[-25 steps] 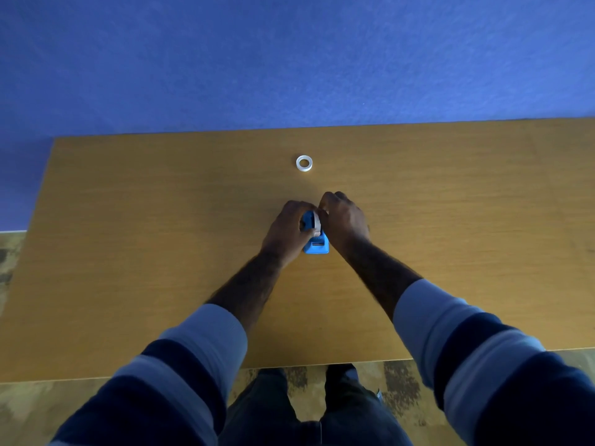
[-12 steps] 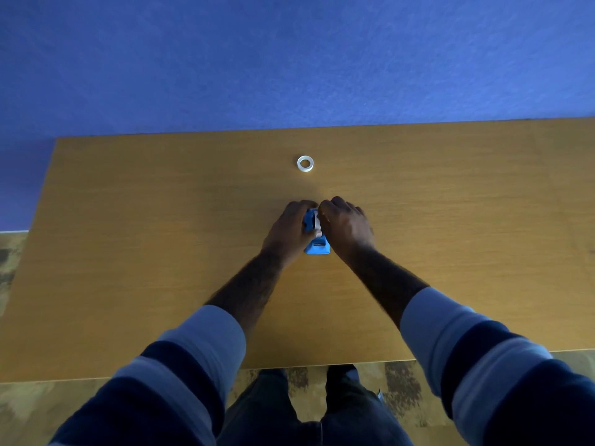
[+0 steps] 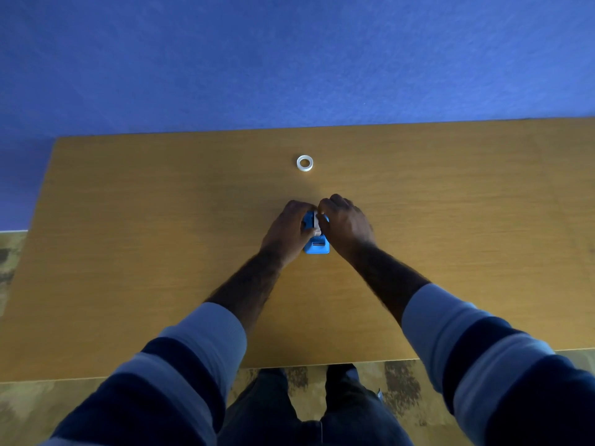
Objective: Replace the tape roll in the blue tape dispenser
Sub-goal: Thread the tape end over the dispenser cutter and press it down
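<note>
The small blue tape dispenser [image 3: 317, 246] stands on the wooden table [image 3: 128, 252] near its middle, cutter end toward me. My left hand [image 3: 286, 231] grips its left side. My right hand [image 3: 346, 225] is closed over its right side and top, fingertips on the whitish tape roll [image 3: 316, 222] seated in the dispenser. Only a thin strip of that roll shows between my hands. A second small white tape ring [image 3: 304, 163] lies flat on the table beyond the hands, untouched.
A blue wall [image 3: 289, 59] rises right behind the table's far edge. The table's near edge runs above my legs, with patterned floor [image 3: 19, 400] below it and at the left.
My right hand has shifted slightly, its fingers curling further over the top of the dispenser and roll. The left hand and the dispenser stay in place.
</note>
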{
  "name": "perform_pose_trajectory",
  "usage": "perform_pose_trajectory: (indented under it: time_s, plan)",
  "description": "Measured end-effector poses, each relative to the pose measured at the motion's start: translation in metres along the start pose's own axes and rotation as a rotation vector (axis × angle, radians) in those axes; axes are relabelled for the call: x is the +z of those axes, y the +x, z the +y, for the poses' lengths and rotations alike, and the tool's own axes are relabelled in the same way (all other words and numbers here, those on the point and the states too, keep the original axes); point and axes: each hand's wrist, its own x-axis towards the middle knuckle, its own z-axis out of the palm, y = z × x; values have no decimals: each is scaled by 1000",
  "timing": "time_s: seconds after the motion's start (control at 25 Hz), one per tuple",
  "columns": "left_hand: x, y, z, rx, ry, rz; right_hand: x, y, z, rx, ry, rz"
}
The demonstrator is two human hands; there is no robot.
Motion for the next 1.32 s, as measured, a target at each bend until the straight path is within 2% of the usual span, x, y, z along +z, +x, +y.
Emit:
perform_pose_trajectory:
  time_s: [0.24, 0.52, 0.68, 1.08, 1.32]
  plan:
    - [-2, 2, 1, 36, 76, -14, -2, -8, -4, -57, -3, 6]
    - [-2, 1, 3, -16, -17, -15, -5, 16, -6, 64, 11, -80]
    - [0, 2, 1, -21, 25, 4, -3, 25, -4, 115, 20, -121]
    - [-2, 3, 1, 11, 41, -6, 1, -6, -3, 15, 48, -23]
    - [-1, -1, 3, -1, 50, -16, -6, 5, -4, 84, 86, -78]
